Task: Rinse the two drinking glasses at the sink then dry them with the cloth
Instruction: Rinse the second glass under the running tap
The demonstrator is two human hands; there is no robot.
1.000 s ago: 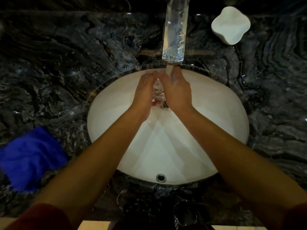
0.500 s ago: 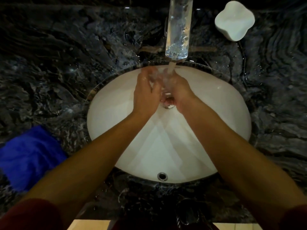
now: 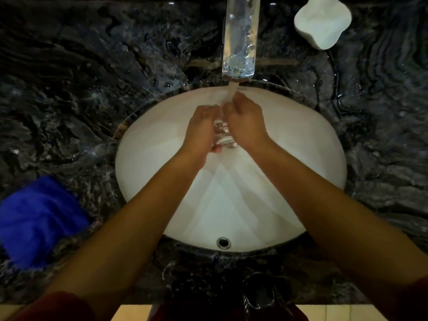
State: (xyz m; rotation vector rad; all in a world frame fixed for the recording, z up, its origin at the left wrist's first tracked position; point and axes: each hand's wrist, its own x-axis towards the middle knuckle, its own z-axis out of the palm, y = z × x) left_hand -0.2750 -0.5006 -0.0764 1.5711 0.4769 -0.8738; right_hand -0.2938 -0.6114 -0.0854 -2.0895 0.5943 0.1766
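Note:
A clear drinking glass [image 3: 222,135] sits between both hands over the white sink [image 3: 301,163], mostly hidden by them. My left hand [image 3: 201,128] grips its left side. My right hand [image 3: 246,121] wraps its right side, fingertips reaching up into the water stream [image 3: 231,92] that falls from the clear spout [image 3: 240,35]. A blue cloth [image 3: 38,218] lies bunched on the dark marble counter to the left of the sink. A dark glass-like shape [image 3: 256,295] stands on the counter's front edge, too dim to make out.
A white soap dish [image 3: 323,20] sits on the counter [image 3: 81,77] at the back right. Water drops cover the marble around the basin. The overflow hole [image 3: 223,242] is at the sink's near wall. The counter's front edge runs along the bottom.
Both hands kept working round the glass under the stream. My right hand's fingers have moved up toward the spout, and my left hand has dropped slightly lower on the glass.

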